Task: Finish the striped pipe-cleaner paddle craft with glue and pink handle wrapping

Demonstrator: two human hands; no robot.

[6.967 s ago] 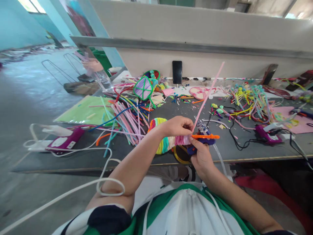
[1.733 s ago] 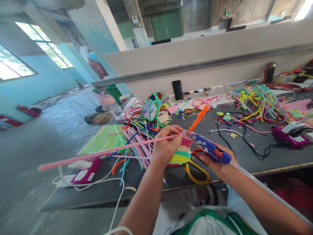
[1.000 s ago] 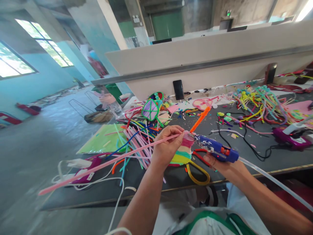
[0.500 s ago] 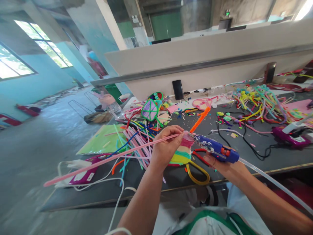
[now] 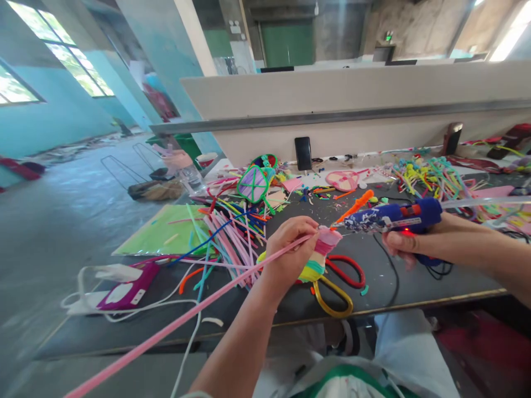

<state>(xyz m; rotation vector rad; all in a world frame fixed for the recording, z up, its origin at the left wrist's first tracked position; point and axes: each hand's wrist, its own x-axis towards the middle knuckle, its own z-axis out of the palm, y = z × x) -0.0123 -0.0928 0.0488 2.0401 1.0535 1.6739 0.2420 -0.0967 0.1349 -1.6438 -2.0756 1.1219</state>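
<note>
My left hand (image 5: 286, 254) is closed around a long pink pipe cleaner (image 5: 186, 314), which runs down to the lower left, and a craft piece (image 5: 318, 258) striped pink, cream, teal and yellow. A red pipe-cleaner loop (image 5: 352, 272) and a yellow one (image 5: 334, 310) stick out below the piece. An orange pipe cleaner (image 5: 355, 204) rises beyond its top edge. My right hand (image 5: 415, 239) grips a blue hot glue gun (image 5: 390, 217) with a red light on. Its nozzle points left, close to the top of the striped piece; whether they touch I cannot tell.
Left on the table (image 5: 375, 287) are a pile of pipe cleaners (image 5: 232, 249), a green sheet (image 5: 151, 235) and a purple-and-white power strip (image 5: 128, 290) with white cables. A phone (image 5: 303, 153) leans against the back panel. More pipe cleaners (image 5: 431, 179) lie at right.
My right hand has lifted the glue gun up and to the right, turning it nearly level. The pink pipe cleaner now slopes more steeply, its free end lower, as my left hand has tilted.
</note>
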